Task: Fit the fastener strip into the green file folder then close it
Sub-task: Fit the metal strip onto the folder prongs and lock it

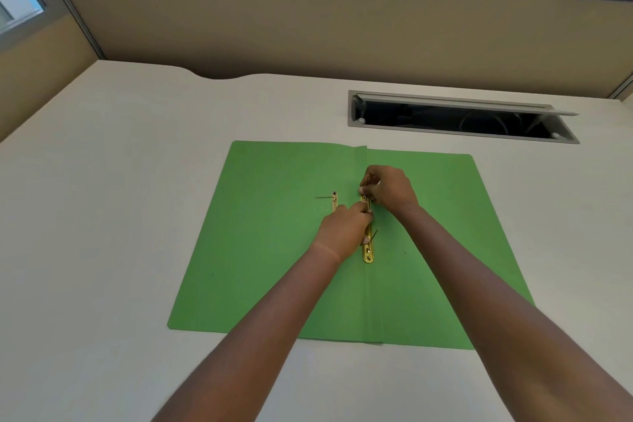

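Green card, matte and smooth, the file folder [274,250] lies open flat on the pale desk [102,216]. A second brass piece [334,203] rests on its left leaf. At the centre crease, the left hand [344,231] pins the flat brass fastener strip [368,252]; the right hand [390,189] pinches, apparently, its upper prong.

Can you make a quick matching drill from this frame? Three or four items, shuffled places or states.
Items:
1. green folder
2. gold strip under the hands
3. second gold piece
4. cable hatch

States:
A. lid open, set in the desk
B. lying alone on the left flap
C. open flat
D. along the centre fold, both hands on it

Pairs: 1-C, 2-D, 3-B, 4-A
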